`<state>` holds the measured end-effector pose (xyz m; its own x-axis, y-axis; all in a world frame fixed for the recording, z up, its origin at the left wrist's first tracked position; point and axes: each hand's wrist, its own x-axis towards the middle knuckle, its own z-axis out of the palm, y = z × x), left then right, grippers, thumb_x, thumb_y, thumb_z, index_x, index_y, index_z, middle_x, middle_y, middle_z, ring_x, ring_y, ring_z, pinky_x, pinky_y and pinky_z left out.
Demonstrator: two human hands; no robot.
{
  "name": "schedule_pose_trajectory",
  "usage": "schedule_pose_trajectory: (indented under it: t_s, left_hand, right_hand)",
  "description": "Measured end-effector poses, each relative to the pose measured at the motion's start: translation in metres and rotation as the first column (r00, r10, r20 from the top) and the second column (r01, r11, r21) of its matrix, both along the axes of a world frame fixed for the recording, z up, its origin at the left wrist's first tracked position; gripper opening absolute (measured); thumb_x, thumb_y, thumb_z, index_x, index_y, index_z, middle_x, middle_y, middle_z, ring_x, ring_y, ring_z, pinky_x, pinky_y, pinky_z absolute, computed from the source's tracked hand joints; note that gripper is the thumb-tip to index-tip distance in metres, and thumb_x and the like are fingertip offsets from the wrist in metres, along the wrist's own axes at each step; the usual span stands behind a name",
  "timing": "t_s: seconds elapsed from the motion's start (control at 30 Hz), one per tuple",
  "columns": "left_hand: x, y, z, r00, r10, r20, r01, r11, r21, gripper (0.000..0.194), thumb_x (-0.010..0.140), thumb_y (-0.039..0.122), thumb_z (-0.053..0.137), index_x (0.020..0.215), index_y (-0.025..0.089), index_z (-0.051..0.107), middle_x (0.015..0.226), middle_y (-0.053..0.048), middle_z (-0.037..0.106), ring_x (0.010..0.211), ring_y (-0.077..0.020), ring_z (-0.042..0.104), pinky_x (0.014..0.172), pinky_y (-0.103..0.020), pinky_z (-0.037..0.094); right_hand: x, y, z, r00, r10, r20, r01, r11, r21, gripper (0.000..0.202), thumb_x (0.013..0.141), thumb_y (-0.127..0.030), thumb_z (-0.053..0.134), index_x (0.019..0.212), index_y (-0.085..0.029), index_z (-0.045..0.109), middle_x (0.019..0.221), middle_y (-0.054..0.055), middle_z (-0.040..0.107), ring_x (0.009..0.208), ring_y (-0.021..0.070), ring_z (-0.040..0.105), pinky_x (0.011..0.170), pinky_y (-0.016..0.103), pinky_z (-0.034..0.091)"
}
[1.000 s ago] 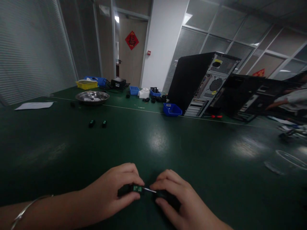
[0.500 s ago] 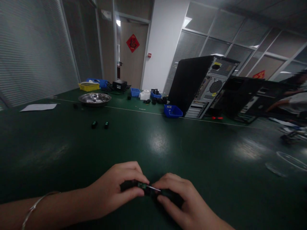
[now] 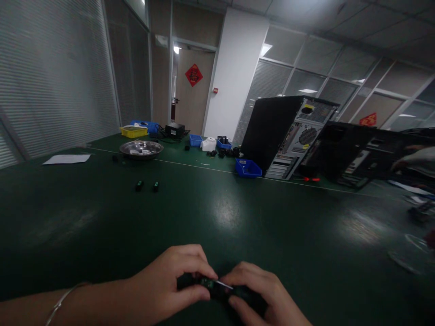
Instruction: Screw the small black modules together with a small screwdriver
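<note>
Near the bottom centre, my left hand (image 3: 185,276) pinches a small black part with a green circuit board (image 3: 207,284) between thumb and fingers. My right hand (image 3: 258,290) is closed round a dark tool whose thin metal shaft (image 3: 224,285) points left and meets the part. The tool's handle is mostly hidden in the fingers. Both hands are close together over the green table (image 3: 190,217). Two similar small black parts, one (image 3: 139,185) beside the other (image 3: 156,186), rest farther off to the left.
A metal bowl (image 3: 141,149), white paper (image 3: 67,159) and yellow tray (image 3: 134,131) are at the back left. A blue bin (image 3: 248,168) stands beside a black computer tower (image 3: 272,131). At the right edge, a person's sleeve (image 3: 421,160) shows near more computer cases (image 3: 360,154).
The camera view has tilted up a little, so the table items and both hands sit lower in the picture. Both hands keep their hold on the part and the tool.
</note>
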<state>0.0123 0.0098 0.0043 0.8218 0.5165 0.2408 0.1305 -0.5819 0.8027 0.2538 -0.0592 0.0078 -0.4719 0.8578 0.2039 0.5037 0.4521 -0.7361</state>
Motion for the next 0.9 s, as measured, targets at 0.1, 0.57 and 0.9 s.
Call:
schedule_pose_trajectory:
  t_s: [0.1,0.57,0.9]
  left_hand:
    - [0.000,-0.004,0.003,0.999,-0.026,-0.029,0.026,0.999,0.018,0.025,0.090,0.015,0.067,0.113,0.023,0.072,0.097,-0.004,0.068,0.087,-0.0182,0.065,0.076,-0.027,0.048]
    - [-0.002,0.000,-0.010,0.996,0.043,-0.076,-0.037,0.996,0.082,0.032,0.087,0.009,0.065,0.114,0.025,0.065,0.096,-0.002,0.066,0.087,-0.0180,0.064,0.076,-0.026,0.048]
    - [-0.002,0.003,-0.006,0.992,-0.059,-0.113,0.096,0.927,0.362,0.030,0.088,0.003,0.063,0.104,0.027,0.069,0.097,-0.001,0.069,0.084,-0.0162,0.064,0.071,-0.022,0.045]
  right_hand:
    - [-0.001,-0.001,0.001,1.000,0.018,-0.006,-0.018,1.000,0.007,0.017,0.090,-0.018,0.059,0.101,-0.020,0.072,0.092,0.009,0.075,0.086,0.0216,0.069,0.076,0.030,0.052]
    - [0.000,-0.007,0.009,0.995,-0.056,-0.078,0.055,0.998,-0.013,0.023,0.090,-0.016,0.059,0.108,-0.013,0.073,0.096,0.012,0.073,0.088,0.0207,0.069,0.079,0.029,0.053]
    - [-0.002,-0.009,0.009,0.994,-0.020,-0.108,0.022,1.000,0.022,0.022,0.089,-0.014,0.061,0.108,-0.011,0.073,0.094,0.013,0.074,0.086,0.0202,0.069,0.076,0.028,0.053]
